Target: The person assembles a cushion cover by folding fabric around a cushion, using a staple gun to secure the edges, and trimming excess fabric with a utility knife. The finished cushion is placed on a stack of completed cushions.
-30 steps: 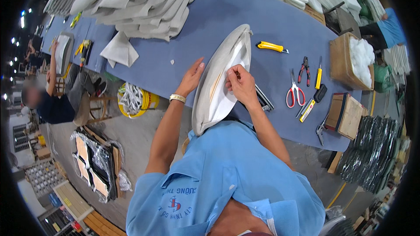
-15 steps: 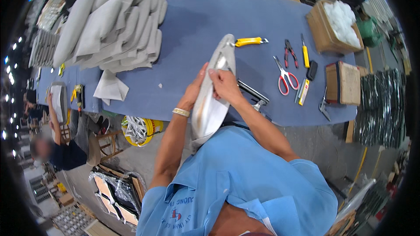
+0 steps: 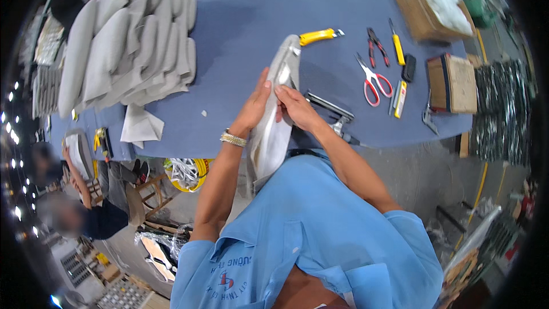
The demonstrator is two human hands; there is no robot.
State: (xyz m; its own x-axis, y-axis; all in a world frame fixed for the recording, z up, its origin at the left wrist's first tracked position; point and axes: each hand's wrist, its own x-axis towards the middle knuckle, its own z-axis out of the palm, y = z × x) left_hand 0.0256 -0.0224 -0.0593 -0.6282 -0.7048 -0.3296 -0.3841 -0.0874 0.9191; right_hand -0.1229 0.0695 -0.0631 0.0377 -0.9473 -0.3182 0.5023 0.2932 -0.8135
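Observation:
A long, grey fabric-covered cushion (image 3: 273,144) stands tilted on edge at the table's near side, its white inner side facing right and its lower end against my shirt. My left hand (image 3: 255,104) is pressed along its left side, gripping it with the thumb near the upper edge. From the right, my right hand (image 3: 296,107) pinches the cushion's fabric edge, with its thumb uppermost and fingers curled. A yellow utility knife (image 3: 316,37) lies beside the cushion's far end. Just right of my right hand rests a staple gun (image 3: 333,113), partly hidden by my forearm.
Grey cushions (image 3: 123,40) are piled at the left. Red-handled scissors (image 3: 373,84), pliers (image 3: 376,48) and a yellow-handled tool (image 3: 398,46) lie to the right, near a carton of white stuffing (image 3: 420,20). A yellow bucket (image 3: 201,176) stands below the table edge; a co-worker (image 3: 106,217) sits at left.
The view has shifted slightly, so the table items sit elsewhere in the picture. My right hand has moved a little down along the cushion's edge; both hands keep hold of it.

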